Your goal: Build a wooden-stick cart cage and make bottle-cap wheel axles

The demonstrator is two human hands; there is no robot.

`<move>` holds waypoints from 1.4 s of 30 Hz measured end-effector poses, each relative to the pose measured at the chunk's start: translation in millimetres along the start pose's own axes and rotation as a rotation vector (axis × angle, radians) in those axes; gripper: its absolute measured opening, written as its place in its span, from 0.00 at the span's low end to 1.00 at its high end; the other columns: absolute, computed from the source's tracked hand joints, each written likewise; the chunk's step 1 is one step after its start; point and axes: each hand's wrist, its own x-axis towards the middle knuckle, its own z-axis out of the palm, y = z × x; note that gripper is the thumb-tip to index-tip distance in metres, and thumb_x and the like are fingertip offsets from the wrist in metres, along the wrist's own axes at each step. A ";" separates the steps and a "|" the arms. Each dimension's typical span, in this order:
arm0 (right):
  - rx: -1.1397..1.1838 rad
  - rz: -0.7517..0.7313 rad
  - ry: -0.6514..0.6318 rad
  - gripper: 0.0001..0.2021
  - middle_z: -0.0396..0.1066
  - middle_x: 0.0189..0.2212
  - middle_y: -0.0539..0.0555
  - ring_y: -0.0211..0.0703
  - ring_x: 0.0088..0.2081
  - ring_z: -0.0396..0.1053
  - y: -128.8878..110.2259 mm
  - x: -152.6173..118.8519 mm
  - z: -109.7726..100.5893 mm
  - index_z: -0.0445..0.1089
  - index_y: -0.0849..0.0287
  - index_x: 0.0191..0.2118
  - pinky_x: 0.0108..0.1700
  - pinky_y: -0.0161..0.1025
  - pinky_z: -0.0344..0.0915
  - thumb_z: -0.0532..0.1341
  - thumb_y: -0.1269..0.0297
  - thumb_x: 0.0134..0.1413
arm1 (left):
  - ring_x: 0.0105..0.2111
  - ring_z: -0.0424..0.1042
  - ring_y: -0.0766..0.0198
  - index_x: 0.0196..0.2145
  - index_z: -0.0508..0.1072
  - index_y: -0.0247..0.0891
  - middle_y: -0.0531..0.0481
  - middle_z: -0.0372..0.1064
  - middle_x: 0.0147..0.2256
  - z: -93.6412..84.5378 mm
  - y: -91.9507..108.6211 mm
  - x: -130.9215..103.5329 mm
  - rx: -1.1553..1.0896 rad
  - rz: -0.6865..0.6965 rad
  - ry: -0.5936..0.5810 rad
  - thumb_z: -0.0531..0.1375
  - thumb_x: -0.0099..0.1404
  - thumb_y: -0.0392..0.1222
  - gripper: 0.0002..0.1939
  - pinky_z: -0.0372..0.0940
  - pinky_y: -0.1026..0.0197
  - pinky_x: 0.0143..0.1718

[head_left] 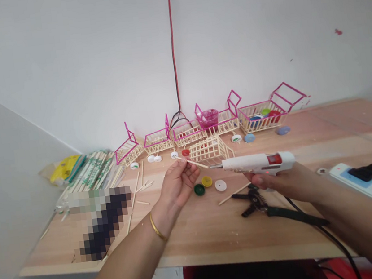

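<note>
My left hand (179, 181) pinches a short wooden stick (196, 162) between thumb and fingers. In my right hand (279, 182) is a white glue gun (258, 163), its metal nozzle at the stick's right end; whether they touch is hard to tell. Just behind the stick, a small cart frame of pale sticks (207, 150) lies on the wooden table (200, 228). Loose bottle caps rest below my hands: a green cap (199, 189), a yellow cap (206, 181) and a white cap (220, 185).
Several stick carts with magenta rims (262, 114) line the wall. Wire strippers (258, 203) lie under my right hand. A power strip (364, 185) sits at the right, with a black cable nearby. Bundles of wrapped sticks (91, 171) and loose sticks (143, 186) lie at the left.
</note>
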 end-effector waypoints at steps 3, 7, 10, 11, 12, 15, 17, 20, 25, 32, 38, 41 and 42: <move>0.023 0.044 -0.060 0.22 0.68 0.22 0.52 0.43 0.26 0.65 -2.7 -0.1 -0.4 0.68 0.58 0.26 0.28 0.39 0.64 0.59 0.40 0.46 | 0.24 0.73 0.71 0.29 0.69 0.33 0.52 0.71 0.24 0.5 -0.2 -0.8 -0.022 0.005 -0.015 0.60 0.62 0.35 0.04 0.72 0.69 0.29; -0.005 0.035 -0.060 0.22 0.66 0.20 0.51 0.42 0.25 0.64 -6.3 -1.1 -0.9 0.66 0.57 0.23 0.27 0.38 0.62 0.58 0.40 0.46 | 0.25 0.73 0.71 0.29 0.70 0.32 0.51 0.71 0.24 0.5 -0.4 -1.2 -0.034 0.009 -0.023 0.60 0.61 0.35 0.04 0.72 0.68 0.28; -0.041 0.021 -0.049 0.22 0.64 0.19 0.50 0.41 0.24 0.63 -7.6 -1.6 -1.2 0.66 0.57 0.23 0.26 0.38 0.61 0.57 0.40 0.47 | 0.24 0.73 0.71 0.30 0.70 0.32 0.51 0.71 0.24 0.5 -0.1 -1.1 -0.028 0.003 -0.010 0.60 0.62 0.34 0.04 0.72 0.68 0.28; -0.051 0.017 -0.044 0.22 0.64 0.19 0.50 0.41 0.24 0.63 -7.8 -1.7 -1.2 0.66 0.57 0.23 0.26 0.37 0.61 0.57 0.40 0.47 | 0.24 0.73 0.71 0.30 0.70 0.31 0.51 0.71 0.24 0.6 0.1 -1.1 -0.024 0.001 -0.007 0.59 0.62 0.34 0.04 0.72 0.68 0.28; -0.061 0.013 -0.041 0.22 0.64 0.19 0.50 0.41 0.24 0.63 -7.9 -1.7 -1.2 0.66 0.57 0.24 0.26 0.37 0.61 0.57 0.40 0.47 | 0.24 0.72 0.71 0.30 0.70 0.31 0.51 0.71 0.23 0.7 0.2 -1.2 -0.020 -0.002 -0.004 0.59 0.62 0.34 0.04 0.71 0.68 0.28; -0.077 0.008 -0.042 0.22 0.65 0.19 0.50 0.42 0.24 0.64 -7.8 -1.5 -1.0 0.66 0.56 0.24 0.26 0.37 0.61 0.57 0.40 0.48 | 0.23 0.72 0.71 0.30 0.71 0.31 0.51 0.71 0.23 1.0 0.2 -1.6 -0.014 -0.003 -0.001 0.59 0.62 0.35 0.04 0.71 0.69 0.28; -0.079 0.006 -0.034 0.21 0.65 0.19 0.50 0.42 0.24 0.65 -7.4 -1.4 -0.6 0.66 0.56 0.24 0.26 0.37 0.61 0.57 0.41 0.48 | 0.24 0.72 0.71 0.30 0.70 0.32 0.51 0.71 0.23 1.2 0.1 -2.0 -0.014 -0.003 -0.004 0.60 0.62 0.35 0.04 0.71 0.68 0.28; -0.075 -0.019 -0.034 0.21 0.65 0.19 0.50 0.42 0.24 0.65 -6.0 -1.2 -0.2 0.66 0.56 0.23 0.26 0.37 0.61 0.57 0.42 0.49 | 0.24 0.73 0.70 0.29 0.70 0.32 0.51 0.71 0.23 1.6 -0.1 -1.9 -0.022 -0.002 -0.013 0.60 0.62 0.35 0.05 0.71 0.68 0.28; -0.104 -0.021 -0.044 0.21 0.64 0.18 0.49 0.41 0.22 0.64 -3.1 -0.4 -0.7 0.67 0.56 0.24 0.26 0.38 0.62 0.56 0.42 0.50 | 0.24 0.73 0.71 0.29 0.70 0.32 0.51 0.71 0.24 1.2 0.0 -0.5 -0.045 0.011 -0.001 0.60 0.61 0.34 0.04 0.72 0.68 0.28; -0.095 0.052 -0.010 0.21 0.72 0.23 0.53 0.48 0.28 0.70 -5.0 -1.0 -0.4 0.72 0.57 0.29 0.30 0.42 0.67 0.58 0.41 0.47 | 0.24 0.73 0.70 0.29 0.71 0.31 0.50 0.71 0.23 2.2 0.7 -1.4 -0.056 0.007 0.013 0.58 0.63 0.33 0.05 0.72 0.67 0.28; -0.060 0.066 -0.024 0.22 0.75 0.30 0.55 0.53 0.34 0.72 -6.8 -1.0 -0.2 0.74 0.56 0.33 0.36 0.45 0.69 0.59 0.42 0.46 | 0.24 0.73 0.70 0.30 0.71 0.32 0.51 0.71 0.23 1.3 0.2 -0.6 -0.062 -0.003 0.007 0.57 0.64 0.33 0.05 0.72 0.67 0.28; -0.073 0.075 -0.034 0.23 0.76 0.30 0.56 0.53 0.34 0.72 -6.9 -1.1 -0.3 0.74 0.57 0.33 0.36 0.46 0.69 0.58 0.41 0.46 | 0.24 0.73 0.70 0.30 0.71 0.31 0.51 0.71 0.23 0.1 0.0 0.2 -0.066 -0.014 -0.016 0.57 0.64 0.33 0.05 0.72 0.68 0.28; -0.074 0.077 -0.042 0.23 0.76 0.30 0.56 0.53 0.34 0.72 -7.2 -1.1 -0.4 0.74 0.57 0.33 0.36 0.46 0.69 0.58 0.40 0.46 | 0.24 0.73 0.70 0.30 0.71 0.31 0.51 0.71 0.24 -0.1 0.1 0.3 -0.069 -0.017 -0.020 0.57 0.64 0.33 0.05 0.72 0.68 0.28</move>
